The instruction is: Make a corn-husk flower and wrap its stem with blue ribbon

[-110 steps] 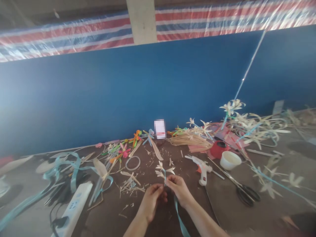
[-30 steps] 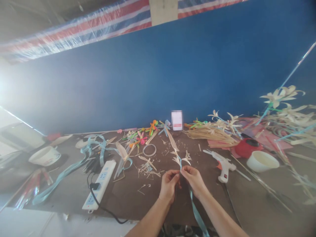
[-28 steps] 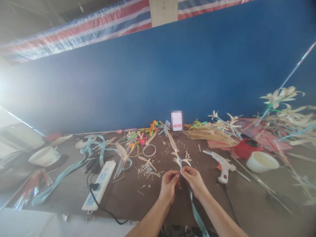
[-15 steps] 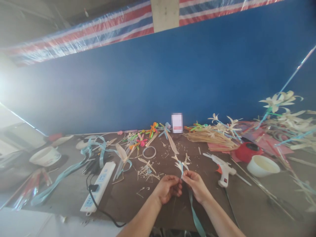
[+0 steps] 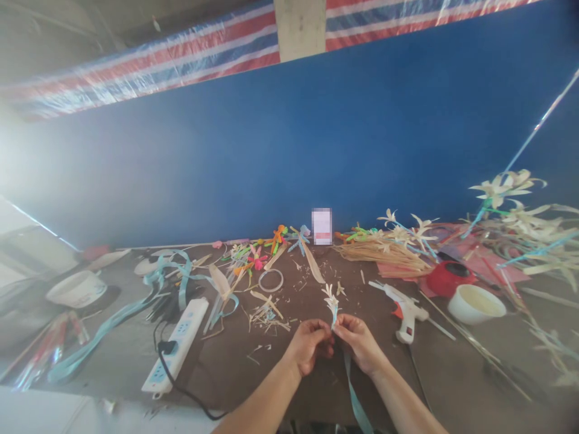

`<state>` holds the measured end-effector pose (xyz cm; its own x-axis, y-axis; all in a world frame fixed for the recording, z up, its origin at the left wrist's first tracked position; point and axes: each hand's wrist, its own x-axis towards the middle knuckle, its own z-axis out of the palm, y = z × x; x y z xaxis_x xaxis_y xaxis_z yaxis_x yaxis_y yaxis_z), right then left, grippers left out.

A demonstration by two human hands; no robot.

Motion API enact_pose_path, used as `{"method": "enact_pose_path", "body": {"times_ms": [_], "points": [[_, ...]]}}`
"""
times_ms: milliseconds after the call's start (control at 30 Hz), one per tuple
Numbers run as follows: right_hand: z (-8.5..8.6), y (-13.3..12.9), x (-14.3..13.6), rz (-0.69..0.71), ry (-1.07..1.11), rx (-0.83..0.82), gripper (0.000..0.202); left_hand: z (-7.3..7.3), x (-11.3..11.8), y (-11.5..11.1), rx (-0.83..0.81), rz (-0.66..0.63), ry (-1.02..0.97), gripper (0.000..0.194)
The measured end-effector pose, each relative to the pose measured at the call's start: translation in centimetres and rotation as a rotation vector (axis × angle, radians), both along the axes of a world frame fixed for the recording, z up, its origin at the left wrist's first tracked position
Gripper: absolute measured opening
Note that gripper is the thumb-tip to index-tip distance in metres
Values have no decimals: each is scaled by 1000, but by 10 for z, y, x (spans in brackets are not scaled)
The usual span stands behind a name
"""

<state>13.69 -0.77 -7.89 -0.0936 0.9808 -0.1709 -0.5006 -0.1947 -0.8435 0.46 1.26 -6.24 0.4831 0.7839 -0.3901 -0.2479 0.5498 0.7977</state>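
Before me, a small cream flower [image 5: 331, 296] of thin dried strips stands roughly upright, pale-blue ribbon wound round its stem. The thumb and fingertips of my right hand [image 5: 359, 342] pinch the stem where the ribbon wraps it. My left hand [image 5: 310, 346] is closed, its fingers curled, with the fingertips at the same stem from the other side. From below my right hand, the loose tail of the blue ribbon [image 5: 355, 395] hangs toward the table's front edge. A loose cream petal piece [image 5: 341, 289] lies just beyond the flower. The fingers hide the lower stem.
Right of my hands lies a white glue gun [image 5: 408, 314], with a white cup [image 5: 476, 304] and a red object [image 5: 447, 277] beyond. At left are a power strip [image 5: 175, 346], blue ribbon [image 5: 97, 322] and a white bowl [image 5: 76, 289]. Scraps [image 5: 269, 313] and a ring [image 5: 271, 280] lie nearer the middle.
The flower has turned and its petals now stand more upright and bunched. Both hands stay close together at the stem. The view has shifted slightly.
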Motion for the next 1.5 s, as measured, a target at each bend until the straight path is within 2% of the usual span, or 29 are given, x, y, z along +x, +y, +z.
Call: {"method": "enact_pose_path", "body": {"times_ms": [300, 500, 633, 767, 967, 1167, 1300, 1500], "points": [[4, -1, -2, -18, -58, 25, 27, -1, 1, -2, 54, 42, 49, 19], [3, -1, -2, -72, -164, 21, 29, 6, 3, -5, 223, 131, 234, 25], [2, -1, -1, -78, -169, 11, 30, 11, 2, -5, 347, 126, 325, 30], [1, -1, 0, -58, -124, 9, 26, 10, 2, -3, 403, 114, 394, 27], [1, -1, 1, -54, -90, -21, 23, 11, 2, -2, 389, 110, 364, 30], [5, -2, 1, -41, -86, -12, 23, 17, 4, -1, 249, 65, 194, 28], [4, -2, 1, -59, -90, -11, 24, 15, 5, -1, 215, 118, 155, 25], [4, -3, -1, -56, -78, -7, 23, 14, 7, -2, 222, 193, 206, 22]]}}
